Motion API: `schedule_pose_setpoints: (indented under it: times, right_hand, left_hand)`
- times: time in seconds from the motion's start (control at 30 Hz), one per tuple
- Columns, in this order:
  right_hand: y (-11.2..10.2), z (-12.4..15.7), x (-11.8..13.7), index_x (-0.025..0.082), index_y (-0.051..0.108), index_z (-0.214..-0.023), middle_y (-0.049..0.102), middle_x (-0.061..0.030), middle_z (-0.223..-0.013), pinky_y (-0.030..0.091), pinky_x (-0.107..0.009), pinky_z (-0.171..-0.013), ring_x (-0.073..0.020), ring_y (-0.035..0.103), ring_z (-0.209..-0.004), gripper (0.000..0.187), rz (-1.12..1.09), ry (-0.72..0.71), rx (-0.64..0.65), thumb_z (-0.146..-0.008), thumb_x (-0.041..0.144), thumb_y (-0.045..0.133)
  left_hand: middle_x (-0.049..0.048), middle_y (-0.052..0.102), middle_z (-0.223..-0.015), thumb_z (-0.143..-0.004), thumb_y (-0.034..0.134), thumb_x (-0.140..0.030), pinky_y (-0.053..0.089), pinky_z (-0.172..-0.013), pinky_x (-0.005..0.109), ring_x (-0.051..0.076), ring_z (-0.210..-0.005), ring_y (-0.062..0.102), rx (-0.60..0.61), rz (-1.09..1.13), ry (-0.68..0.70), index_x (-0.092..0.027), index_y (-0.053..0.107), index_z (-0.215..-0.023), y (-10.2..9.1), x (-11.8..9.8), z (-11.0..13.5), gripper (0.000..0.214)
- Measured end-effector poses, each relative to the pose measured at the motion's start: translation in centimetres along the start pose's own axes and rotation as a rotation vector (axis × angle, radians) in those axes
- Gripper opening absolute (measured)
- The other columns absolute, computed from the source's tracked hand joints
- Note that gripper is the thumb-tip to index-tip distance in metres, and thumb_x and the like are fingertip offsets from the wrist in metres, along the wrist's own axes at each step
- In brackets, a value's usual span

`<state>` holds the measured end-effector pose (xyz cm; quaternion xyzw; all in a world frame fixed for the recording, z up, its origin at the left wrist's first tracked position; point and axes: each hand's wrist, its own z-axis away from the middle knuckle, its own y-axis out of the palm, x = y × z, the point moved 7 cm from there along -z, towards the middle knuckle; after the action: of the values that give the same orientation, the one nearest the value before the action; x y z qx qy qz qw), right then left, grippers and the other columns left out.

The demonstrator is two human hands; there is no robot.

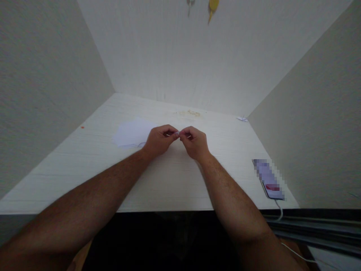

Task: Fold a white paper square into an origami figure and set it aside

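Observation:
Both of my hands meet fingertip to fingertip above the middle of the white table. My left hand (161, 140) is closed in a pinch on a small white piece of paper (177, 133), of which only a sliver shows. From the other side, my right hand (195, 142) pinches the same bit, thumb against forefinger. The fingers hide most of its shape. Just left of my left hand lies a stack of white paper sheets (131, 132), partly covered by that hand.
A phone (267, 178) with a white cable (279, 210) lies near the table's right edge. A small scrap of folded paper (242, 119) rests in the far right corner. Walls enclose the table (169, 188) on three sides. An orange speck (82, 127) sits at the left.

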<state>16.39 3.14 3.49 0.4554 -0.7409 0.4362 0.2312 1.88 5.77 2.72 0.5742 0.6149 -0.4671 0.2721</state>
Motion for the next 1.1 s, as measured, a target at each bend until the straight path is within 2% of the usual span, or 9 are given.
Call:
schedule_pose_setpoints:
  times: [0.17, 0.33, 0.6, 0.87, 1.1]
  right_hand:
    - [0.1, 0.0, -0.5, 0.02, 0.064, -0.079, 0.068, -0.0004, -0.073, 0.051, -0.026, -0.062, -0.0115, 0.063, -0.066, 0.006, -0.094, 0.09, -0.017, -0.081, 0.026, 0.064]
    - [0.3, 0.1, -1.3, 0.02, 0.063, -0.079, 0.068, -0.0006, -0.072, 0.051, -0.025, -0.06, -0.0112, 0.061, -0.063, 0.016, -0.217, 0.215, -0.048, -0.075, 0.032, 0.071]
    - [0.7, 0.1, -1.6, 0.018, 0.065, -0.078, 0.066, 0.0003, -0.063, 0.049, -0.025, -0.055, -0.0103, 0.059, -0.057, 0.02, -0.344, 0.288, 0.016, -0.072, 0.036, 0.073]
    - [0.4, 0.1, -0.9, 0.018, 0.066, -0.075, 0.066, -0.0003, -0.064, 0.046, -0.024, -0.055, -0.0107, 0.058, -0.058, 0.017, -0.252, 0.24, 0.007, -0.074, 0.035, 0.071]
    - [0.1, 0.2, -0.5, 0.019, 0.067, -0.073, 0.066, -0.0008, -0.064, 0.046, -0.025, -0.057, -0.0111, 0.057, -0.058, 0.018, -0.157, 0.18, -0.024, -0.078, 0.036, 0.068]
  left_hand:
    - [0.0015, 0.073, -0.074, -0.075, 0.073, -0.027, 0.053, -0.067, 0.027, 0.014, -0.066, 0.065, -0.016, -0.002, 0.025, -0.019, 0.072, -0.077, 0.0, 0.2, 0.0, 0.008]
    - [0.0029, 0.075, -0.078, -0.072, 0.076, -0.027, 0.056, -0.07, 0.029, 0.016, -0.071, 0.068, -0.052, 0.094, 0.021, -0.019, 0.073, -0.079, -0.1, 0.1, 0.1, 0.011]
    - [0.0052, 0.075, -0.083, -0.07, 0.078, -0.028, 0.057, -0.075, 0.033, 0.018, -0.077, 0.069, -0.056, 0.189, 0.017, -0.018, 0.074, -0.081, 0.0, 0.7, 0.0, 0.016]
    - [0.0045, 0.075, -0.078, -0.071, 0.077, -0.028, 0.056, -0.072, 0.032, 0.017, -0.073, 0.069, -0.025, 0.191, 0.009, -0.018, 0.073, -0.079, 0.1, 0.4, 0.1, 0.014]
    - [0.0031, 0.073, -0.075, -0.073, 0.075, -0.03, 0.054, -0.068, 0.029, 0.015, -0.069, 0.066, -0.007, 0.123, 0.059, -0.018, 0.072, -0.079, 0.0, 0.0, 0.0, 0.013]
